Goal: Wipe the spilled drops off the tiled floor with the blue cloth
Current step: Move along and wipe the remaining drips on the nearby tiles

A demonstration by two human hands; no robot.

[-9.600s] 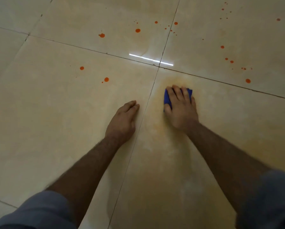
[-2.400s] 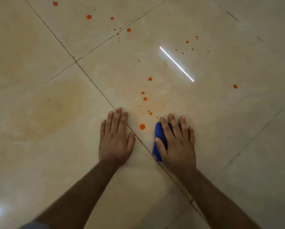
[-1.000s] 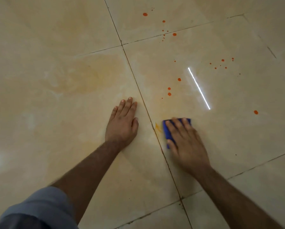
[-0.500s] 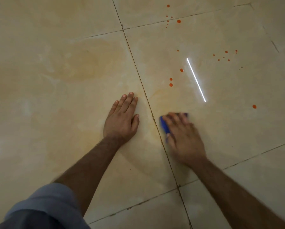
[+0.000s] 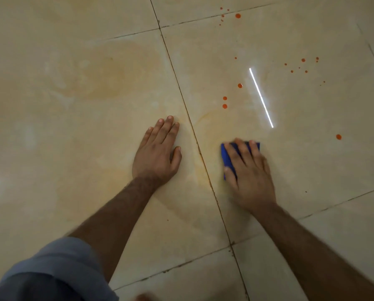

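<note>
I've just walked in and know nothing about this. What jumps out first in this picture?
The orange drops scattered over the pale tiled floor catch the eye first, mostly up and to the right. Just below them the right hand presses a blue cloth flat on the tile, while the left hand rests open on the floor beside it. A thin white streak of reflected light crosses the tile among the drops.

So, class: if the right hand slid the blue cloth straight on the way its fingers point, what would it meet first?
Likely the pair of orange drops just ahead of the right hand and blue cloth, though the fingers' line may pass slightly to their right, over bare tile.
</note>
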